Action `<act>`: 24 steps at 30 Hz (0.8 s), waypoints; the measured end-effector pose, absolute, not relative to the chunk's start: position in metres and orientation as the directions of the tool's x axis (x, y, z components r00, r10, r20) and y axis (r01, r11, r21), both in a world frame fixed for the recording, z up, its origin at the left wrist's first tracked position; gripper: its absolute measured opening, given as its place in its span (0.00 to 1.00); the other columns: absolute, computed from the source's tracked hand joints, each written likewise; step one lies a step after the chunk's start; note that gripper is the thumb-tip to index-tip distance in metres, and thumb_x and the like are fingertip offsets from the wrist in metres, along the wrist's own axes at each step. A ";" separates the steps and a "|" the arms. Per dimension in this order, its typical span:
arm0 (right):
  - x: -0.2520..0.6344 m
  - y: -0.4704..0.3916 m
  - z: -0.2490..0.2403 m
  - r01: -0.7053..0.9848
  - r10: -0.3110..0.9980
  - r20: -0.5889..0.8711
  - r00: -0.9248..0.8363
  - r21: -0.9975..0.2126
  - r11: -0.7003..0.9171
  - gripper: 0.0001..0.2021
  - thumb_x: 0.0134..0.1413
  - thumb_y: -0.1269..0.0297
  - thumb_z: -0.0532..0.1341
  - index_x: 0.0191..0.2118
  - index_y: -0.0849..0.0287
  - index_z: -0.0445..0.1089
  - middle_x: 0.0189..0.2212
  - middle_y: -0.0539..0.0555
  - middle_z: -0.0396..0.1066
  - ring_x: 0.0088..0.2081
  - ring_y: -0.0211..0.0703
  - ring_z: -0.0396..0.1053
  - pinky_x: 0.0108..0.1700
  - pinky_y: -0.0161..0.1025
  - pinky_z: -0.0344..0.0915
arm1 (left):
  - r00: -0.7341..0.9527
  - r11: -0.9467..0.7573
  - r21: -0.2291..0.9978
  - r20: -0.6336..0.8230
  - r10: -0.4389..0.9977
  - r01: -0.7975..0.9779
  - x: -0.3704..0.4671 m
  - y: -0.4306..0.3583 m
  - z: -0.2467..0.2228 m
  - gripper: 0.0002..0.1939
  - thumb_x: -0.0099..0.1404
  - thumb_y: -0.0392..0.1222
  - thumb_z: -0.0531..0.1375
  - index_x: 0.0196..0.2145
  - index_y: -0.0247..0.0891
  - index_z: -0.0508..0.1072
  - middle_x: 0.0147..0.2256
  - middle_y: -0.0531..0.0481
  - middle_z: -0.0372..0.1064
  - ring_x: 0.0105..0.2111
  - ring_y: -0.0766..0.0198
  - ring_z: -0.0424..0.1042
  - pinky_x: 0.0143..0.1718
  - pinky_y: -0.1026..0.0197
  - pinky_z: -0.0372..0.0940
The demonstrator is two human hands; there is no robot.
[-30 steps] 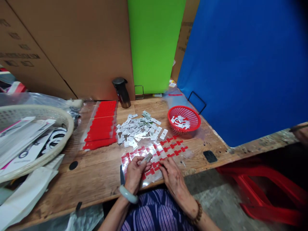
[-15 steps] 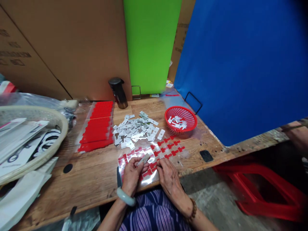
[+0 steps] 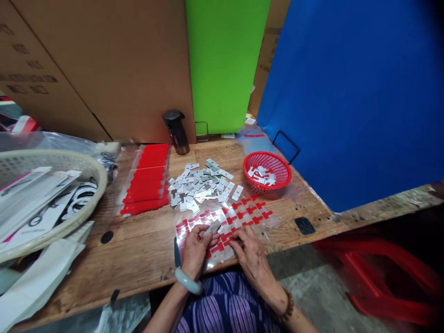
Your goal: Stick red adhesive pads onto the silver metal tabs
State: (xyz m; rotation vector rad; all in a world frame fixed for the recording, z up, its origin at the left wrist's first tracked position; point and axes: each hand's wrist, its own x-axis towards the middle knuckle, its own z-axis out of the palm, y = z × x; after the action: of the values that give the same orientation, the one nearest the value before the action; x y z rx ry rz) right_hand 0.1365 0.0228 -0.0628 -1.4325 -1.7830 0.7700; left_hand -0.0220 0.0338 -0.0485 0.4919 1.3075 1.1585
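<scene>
My left hand [image 3: 197, 249] holds a small flat metal plate [image 3: 212, 227] between thumb and fingers, above a clear sheet with red T-shaped stickers [image 3: 258, 219]. The fingers of my right hand [image 3: 250, 253] are bent together at the sheet's near edge; whatever they pinch is too small to make out. Beyond the sheet lies a loose pile of metal plates [image 3: 201, 185]. A red mesh basket [image 3: 286, 175] to the right of the pile contains similar plates, some with red on them. Stacked red sticker sheets [image 3: 145, 178] lie left of the pile.
A dark tumbler [image 3: 176, 132] stands behind the pile. At the left, a large pale basket [image 3: 100, 185] holds printed cards. Cardboard, a green panel [image 3: 225, 64] and a blue panel [image 3: 350, 101] rise behind the table [image 3: 138, 259]. A red stool [image 3: 364, 273] is at the lower right.
The whole view has shifted, so things appear slightly farther right. My right fingers have moved slightly against the sheet; my left hand still holds the metal plate.
</scene>
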 end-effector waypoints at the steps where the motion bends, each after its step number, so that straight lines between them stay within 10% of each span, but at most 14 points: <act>1: 0.136 0.023 -0.063 0.556 0.978 0.158 -0.137 -0.805 0.208 0.04 0.54 0.68 0.55 0.34 0.56 0.67 0.31 0.54 0.64 0.35 0.45 0.64 0.37 0.41 0.63 | -0.152 0.401 0.835 -0.483 0.862 -0.377 -0.022 0.034 -0.048 0.18 0.47 0.41 0.68 0.32 0.32 0.66 0.27 0.45 0.74 0.28 0.61 0.76 0.32 0.64 0.70; 24: 0.156 0.034 -0.029 0.183 0.977 -0.122 -0.174 -0.979 -0.090 0.06 0.49 0.61 0.60 0.30 0.58 0.63 0.27 0.48 0.65 0.31 0.38 0.63 0.35 0.34 0.61 | -0.045 0.503 0.726 -0.588 0.808 -0.470 -0.026 0.035 -0.035 0.15 0.51 0.27 0.65 0.36 0.31 0.67 0.29 0.42 0.76 0.27 0.63 0.76 0.31 0.67 0.71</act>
State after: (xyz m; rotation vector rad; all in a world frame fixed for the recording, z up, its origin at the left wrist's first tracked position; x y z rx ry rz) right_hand 0.1558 0.0335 -0.0288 -1.3270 -1.4275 1.3404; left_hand -0.0261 0.0350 -0.0347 0.3484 1.2277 1.0670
